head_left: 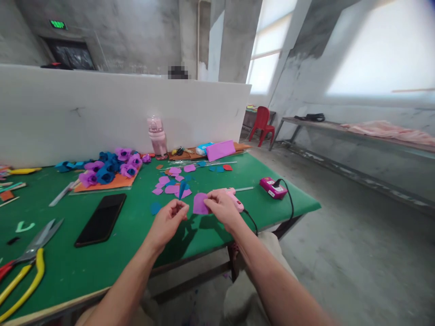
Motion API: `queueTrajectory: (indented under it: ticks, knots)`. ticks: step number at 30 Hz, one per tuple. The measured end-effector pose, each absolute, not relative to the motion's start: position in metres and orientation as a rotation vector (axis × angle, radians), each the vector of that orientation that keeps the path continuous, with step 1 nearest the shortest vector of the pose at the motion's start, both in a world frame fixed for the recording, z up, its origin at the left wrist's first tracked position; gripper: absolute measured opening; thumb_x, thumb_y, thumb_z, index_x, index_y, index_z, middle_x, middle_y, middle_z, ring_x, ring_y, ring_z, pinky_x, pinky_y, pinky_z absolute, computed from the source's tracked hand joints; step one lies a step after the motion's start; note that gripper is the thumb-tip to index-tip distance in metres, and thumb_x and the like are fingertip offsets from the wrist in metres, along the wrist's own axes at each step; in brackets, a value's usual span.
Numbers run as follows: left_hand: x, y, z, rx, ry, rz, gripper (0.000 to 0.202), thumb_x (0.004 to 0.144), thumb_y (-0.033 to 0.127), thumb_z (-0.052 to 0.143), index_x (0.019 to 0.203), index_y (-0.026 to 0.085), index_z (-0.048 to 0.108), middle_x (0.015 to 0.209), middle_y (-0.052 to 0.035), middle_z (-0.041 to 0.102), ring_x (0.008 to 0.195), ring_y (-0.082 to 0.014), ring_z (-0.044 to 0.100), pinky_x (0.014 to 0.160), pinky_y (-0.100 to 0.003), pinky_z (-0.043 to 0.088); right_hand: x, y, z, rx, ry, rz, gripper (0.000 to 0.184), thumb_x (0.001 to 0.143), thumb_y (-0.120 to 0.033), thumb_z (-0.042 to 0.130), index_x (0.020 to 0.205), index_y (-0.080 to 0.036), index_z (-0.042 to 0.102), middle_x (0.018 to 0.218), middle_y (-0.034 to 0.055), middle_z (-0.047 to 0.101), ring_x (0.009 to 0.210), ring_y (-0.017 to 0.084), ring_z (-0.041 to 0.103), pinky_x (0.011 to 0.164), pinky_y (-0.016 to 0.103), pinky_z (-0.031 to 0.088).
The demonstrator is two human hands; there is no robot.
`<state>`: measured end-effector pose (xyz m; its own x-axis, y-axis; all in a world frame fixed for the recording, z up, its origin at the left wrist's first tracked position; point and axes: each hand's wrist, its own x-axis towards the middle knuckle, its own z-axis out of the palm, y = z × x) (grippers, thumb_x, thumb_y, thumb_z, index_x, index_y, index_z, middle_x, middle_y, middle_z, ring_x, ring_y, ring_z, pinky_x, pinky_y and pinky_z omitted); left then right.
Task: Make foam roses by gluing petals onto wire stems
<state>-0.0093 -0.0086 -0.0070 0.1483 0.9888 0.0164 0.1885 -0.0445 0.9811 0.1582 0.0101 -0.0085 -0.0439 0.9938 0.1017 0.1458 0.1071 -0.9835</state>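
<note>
1. Here, the left hand (170,221) is pinched narrow, its fingers curled in, holding a slim blue rolled paper cone (182,188); the cone rises above the fingertips, over the green tabletop (76,271), in from the near edge; the exact grip on it is hard to see.
2. The right hand (220,206) holds a purple petal-shaped paper piece (200,204) between thumb and fingers; this piece is just beside the left hand, apart from the cone.
3. Partly hidden behind the right hand lies a pink glue gun (234,198), its clear glue stick (246,188) pointing toward the right edge; nearer the right corner sits a magenta power strip (270,186) with a black plug (277,182) in it.
4. Beyond the hands, toward the far edge, loose purple and blue paper petals (175,170) lie scattered, some overlapping; left of them, blue and purple paper flowers (105,171) rest clustered on an orange sheet (115,184).
5. Along the far edge, a pink drinking bottle (157,140) stands upright before a white panel (204,108); a black phone (101,220) lies flat between the flowers and the near edge; yellow-handled metal scissors (39,240) lie farther left.
</note>
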Motion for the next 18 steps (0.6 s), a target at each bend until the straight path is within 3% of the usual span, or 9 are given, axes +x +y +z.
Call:
queueTrajectory:
  ticks: [4, 9, 15, 18]
  knots:
    - [-0.003, -0.013, -0.006, 1.388, 1.199, 1.066, 0.029, 0.079, 0.047, 0.048, 0.090, 0.020, 0.051, 0.059, 0.0038, 0.055, 0.040, -0.0067, 0.032, 0.039, -0.019, 0.023, 0.165, 0.017, -0.017, -1.242, -1.247, 0.956, 0.011, 0.068, -0.028, 0.048, 0.065, -0.018, 0.053, 0.049, -0.0061, 0.045, 0.044, 0.008, 0.038, 0.043, 0.020, 0.029]
    - [0.006, -0.020, -0.003, 1.269, 1.118, 1.108, 0.024, 0.078, 0.042, 0.053, 0.077, 0.020, 0.044, 0.059, 0.0043, 0.058, 0.038, -0.0042, 0.029, 0.038, -0.017, 0.022, 0.172, 0.022, -0.015, -1.206, -1.123, 0.974, 0.011, 0.066, -0.029, 0.050, 0.063, -0.018, 0.053, 0.049, -0.0053, 0.048, 0.046, 0.009, 0.043, 0.046, 0.021, 0.033]
    - [0.010, -0.019, -0.009, 1.015, 1.005, 1.155, 0.026, 0.068, 0.038, 0.067, 0.080, 0.018, 0.057, 0.058, 0.0031, 0.056, 0.045, -0.0045, 0.042, 0.042, -0.016, 0.029, 0.163, 0.023, -0.011, -1.066, -0.948, 1.109, 0.012, 0.063, -0.030, 0.053, 0.063, -0.017, 0.053, 0.049, -0.0046, 0.049, 0.045, 0.009, 0.044, 0.045, 0.021, 0.035]
    - [0.011, -0.018, -0.012, 1.005, 0.934, 1.187, 0.024, 0.068, 0.034, 0.069, 0.084, 0.018, 0.060, 0.056, 0.0045, 0.053, 0.046, -0.0035, 0.038, 0.044, -0.015, 0.028, 0.156, 0.021, -0.012, -1.041, -0.965, 1.099, 0.012, 0.063, -0.029, 0.053, 0.062, -0.017, 0.052, 0.048, -0.0049, 0.048, 0.044, 0.008, 0.042, 0.044, 0.020, 0.034]
